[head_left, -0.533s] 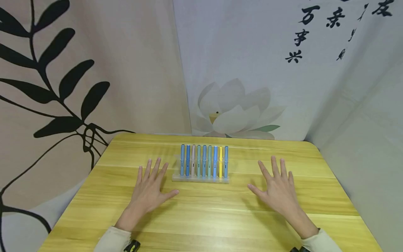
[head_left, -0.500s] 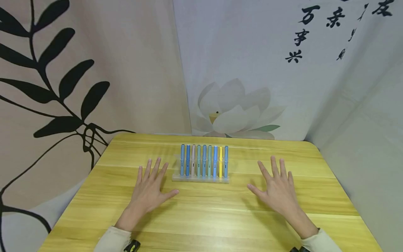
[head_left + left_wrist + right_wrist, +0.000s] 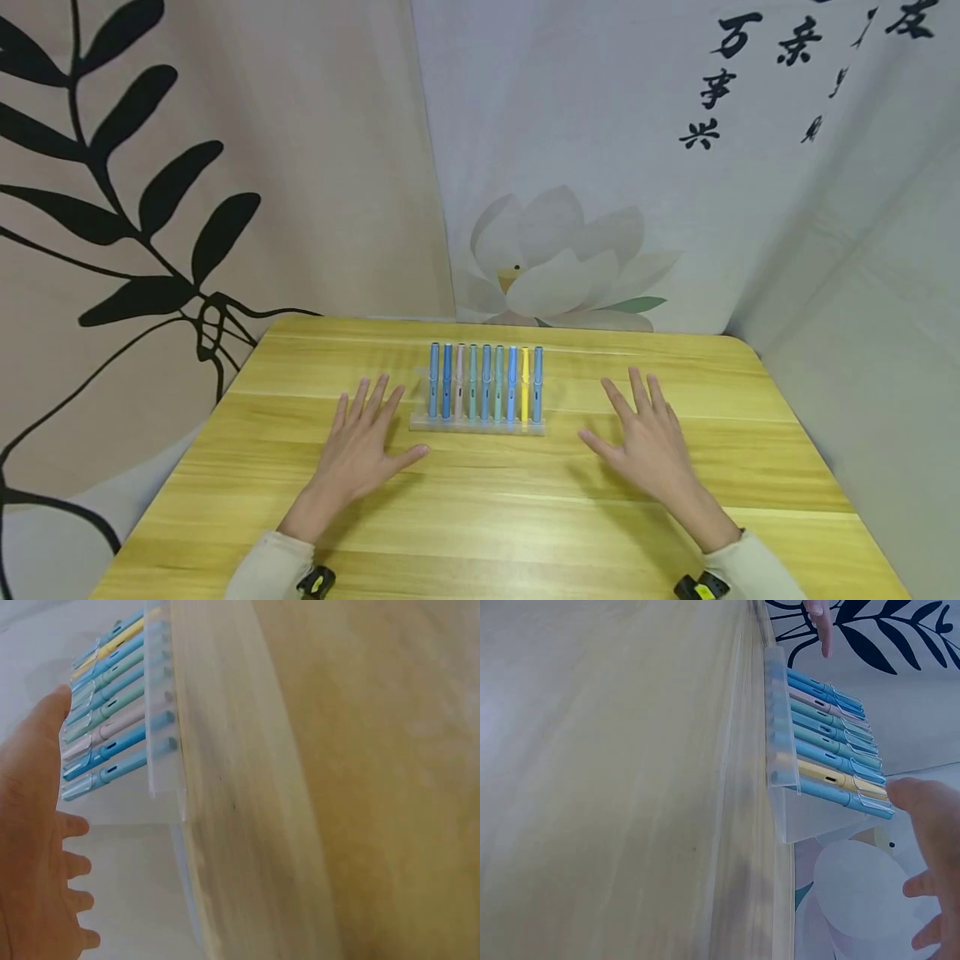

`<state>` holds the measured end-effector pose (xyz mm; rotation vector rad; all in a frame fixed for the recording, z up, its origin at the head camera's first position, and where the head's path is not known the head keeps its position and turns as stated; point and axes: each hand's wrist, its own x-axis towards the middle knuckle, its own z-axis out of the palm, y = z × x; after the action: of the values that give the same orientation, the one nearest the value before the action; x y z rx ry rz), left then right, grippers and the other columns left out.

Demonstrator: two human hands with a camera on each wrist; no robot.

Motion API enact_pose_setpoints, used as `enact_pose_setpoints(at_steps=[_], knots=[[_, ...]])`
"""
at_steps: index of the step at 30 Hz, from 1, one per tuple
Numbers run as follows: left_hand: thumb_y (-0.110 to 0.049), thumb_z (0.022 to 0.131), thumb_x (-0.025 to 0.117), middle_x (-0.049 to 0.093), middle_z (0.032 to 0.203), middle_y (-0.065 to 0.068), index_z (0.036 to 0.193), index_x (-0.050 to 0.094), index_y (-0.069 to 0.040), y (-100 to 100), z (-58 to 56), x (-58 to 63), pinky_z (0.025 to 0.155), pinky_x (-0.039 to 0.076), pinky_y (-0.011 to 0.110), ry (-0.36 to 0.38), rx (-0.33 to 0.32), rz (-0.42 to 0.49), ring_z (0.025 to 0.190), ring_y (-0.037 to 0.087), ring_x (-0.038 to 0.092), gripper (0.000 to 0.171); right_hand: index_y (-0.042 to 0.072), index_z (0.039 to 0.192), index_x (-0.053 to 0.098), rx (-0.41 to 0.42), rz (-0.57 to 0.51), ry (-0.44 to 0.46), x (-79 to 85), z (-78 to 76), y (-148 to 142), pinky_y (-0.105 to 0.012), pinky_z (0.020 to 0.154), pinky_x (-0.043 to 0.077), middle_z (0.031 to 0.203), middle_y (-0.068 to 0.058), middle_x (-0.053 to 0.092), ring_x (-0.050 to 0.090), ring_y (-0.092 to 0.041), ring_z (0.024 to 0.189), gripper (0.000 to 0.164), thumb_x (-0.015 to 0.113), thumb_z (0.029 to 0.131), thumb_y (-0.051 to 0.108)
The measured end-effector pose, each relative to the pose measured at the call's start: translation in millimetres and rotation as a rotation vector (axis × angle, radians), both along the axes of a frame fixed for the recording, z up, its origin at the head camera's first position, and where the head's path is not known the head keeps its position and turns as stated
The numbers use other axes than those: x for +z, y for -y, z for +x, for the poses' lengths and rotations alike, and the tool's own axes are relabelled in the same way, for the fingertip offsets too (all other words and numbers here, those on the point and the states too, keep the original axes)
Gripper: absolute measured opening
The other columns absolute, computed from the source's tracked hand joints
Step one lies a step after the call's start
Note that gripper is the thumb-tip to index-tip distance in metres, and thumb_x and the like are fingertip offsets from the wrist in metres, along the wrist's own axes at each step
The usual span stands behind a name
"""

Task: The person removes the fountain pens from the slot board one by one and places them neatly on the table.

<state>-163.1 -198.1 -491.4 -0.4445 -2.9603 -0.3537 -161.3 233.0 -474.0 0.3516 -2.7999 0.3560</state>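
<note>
A translucent plastic pen stand [image 3: 477,427] sits toward the back of the table, with several capped pens upright in a row. Most are blue or green; one is pale pink [image 3: 460,383] and one is a yellow pen [image 3: 525,387] near the right end. To the left of the stand my left hand [image 3: 358,450] has its fingers spread and holds nothing. On the other side, farther from the stand, my right hand [image 3: 651,446] is spread too, with nothing in it. The pens' clips [image 3: 862,784] show in the right wrist view.
The wooden table [image 3: 480,525] has its back edge just behind the stand. Behind it hangs a printed cloth [image 3: 345,167] with dark leaves, a lotus and writing. A dark band with a small device [image 3: 701,586] is at each wrist.
My right hand has moved a little to the left, toward the pen stand. My left hand has shifted very slightly rightward. The pens and stand stay in place.
</note>
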Motion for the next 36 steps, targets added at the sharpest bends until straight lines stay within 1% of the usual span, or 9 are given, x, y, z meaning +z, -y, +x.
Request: enact_pose_setpoints(at_steps=[3,7,10,15,18,24,27,31,36], knots=[[-0.081,0.089,0.049,0.006,0.171,0.012,0.163,0.024,-0.013,0.3,-3.4,-1.1,0.123,0.004,0.062,-0.006,-0.009,0.012,0.156,0.039,0.002,0.103,0.013,0.156,0.043,0.013,-0.018,0.010,0.7,-3.7,4.8,-0.076,0.105,0.033,0.164,-0.030,0.022,0.019,-0.055,0.149,0.089,0.062,0.090,0.070],[-0.077,0.091,0.052,0.012,0.170,0.015,0.162,0.028,-0.011,0.8,-8.0,-2.5,0.122,0.010,0.063,-0.019,-0.019,0.053,0.156,0.041,0.009,0.100,0.012,0.156,0.043,0.039,-0.047,0.008,1.9,-8.9,10.6,-0.072,0.106,0.035,0.163,-0.029,0.025,0.021,-0.053,0.149,0.088,0.063,0.090,0.067],[-0.072,0.092,0.056,0.017,0.169,0.015,0.161,0.029,-0.010,0.5,-10.4,-2.4,0.121,0.014,0.063,-0.007,-0.030,0.097,0.155,0.041,0.014,0.097,0.011,0.155,0.044,0.059,-0.072,0.004,3.7,-12.1,15.3,-0.070,0.108,0.036,0.163,-0.026,0.028,0.023,-0.051,0.149,0.087,0.064,0.091,0.066],[-0.068,0.094,0.058,0.023,0.167,0.017,0.162,0.027,-0.013,1.2,-13.4,-2.9,0.118,0.022,0.065,0.056,-0.062,0.187,0.152,0.043,0.024,0.093,0.010,0.155,0.044,0.089,-0.126,0.027,7.2,-16.8,24.6,-0.068,0.112,0.032,0.163,-0.023,0.030,0.025,-0.048,0.150,0.085,0.063,0.092,0.065],[-0.066,0.094,0.060,0.026,0.166,0.018,0.162,0.029,-0.013,3.4,-15.3,-4.7,0.117,0.025,0.065,0.104,-0.073,0.252,0.150,0.044,0.028,0.091,0.009,0.154,0.044,0.102,-0.161,0.049,9.5,-18.7,30.1,-0.067,0.113,0.032,0.164,-0.021,0.030,0.026,-0.047,0.150,0.085,0.063,0.093,0.065],[-0.053,0.095,0.068,0.033,0.163,0.019,0.158,0.037,-0.007,8.0,-24.2,-11.2,0.115,0.028,0.065,0.178,-0.088,0.358,0.147,0.046,0.033,0.083,0.010,0.155,0.044,0.113,-0.222,0.091,11.9,-23.8,38.8,-0.068,0.112,0.032,0.165,-0.017,0.030,0.028,-0.044,0.149,0.082,0.061,0.095,0.062],[-0.049,0.095,0.070,0.038,0.161,0.018,0.155,0.042,-0.007,9.2,-29.1,-13.9,0.116,0.030,0.063,0.218,-0.104,0.392,0.146,0.043,0.036,0.078,0.010,0.155,0.044,0.115,-0.248,0.108,11.6,-27.7,42.3,-0.068,0.111,0.034,0.164,-0.015,0.032,0.033,-0.043,0.147,0.078,0.063,0.096,0.058],[-0.044,0.095,0.072,0.045,0.157,0.017,0.152,0.048,-0.007,9.3,-34.6,-16.9,0.116,0.032,0.059,0.259,-0.131,0.423,0.145,0.040,0.040,0.072,0.010,0.153,0.046,0.117,-0.288,0.112,10.5,-34.1,46.4,-0.067,0.107,0.040,0.161,-0.016,0.038,0.044,-0.044,0.140,0.074,0.064,0.097,0.055],[-0.037,0.094,0.076,0.051,0.151,0.019,0.147,0.053,-0.004,7.3,-40.7,-18.8,0.115,0.035,0.059,0.257,-0.168,0.439,0.141,0.042,0.044,0.066,0.008,0.150,0.050,0.116,-0.332,0.116,10.3,-41.9,50.5,-0.063,0.106,0.043,0.156,-0.017,0.045,0.049,-0.043,0.137,0.071,0.062,0.098,0.055]])
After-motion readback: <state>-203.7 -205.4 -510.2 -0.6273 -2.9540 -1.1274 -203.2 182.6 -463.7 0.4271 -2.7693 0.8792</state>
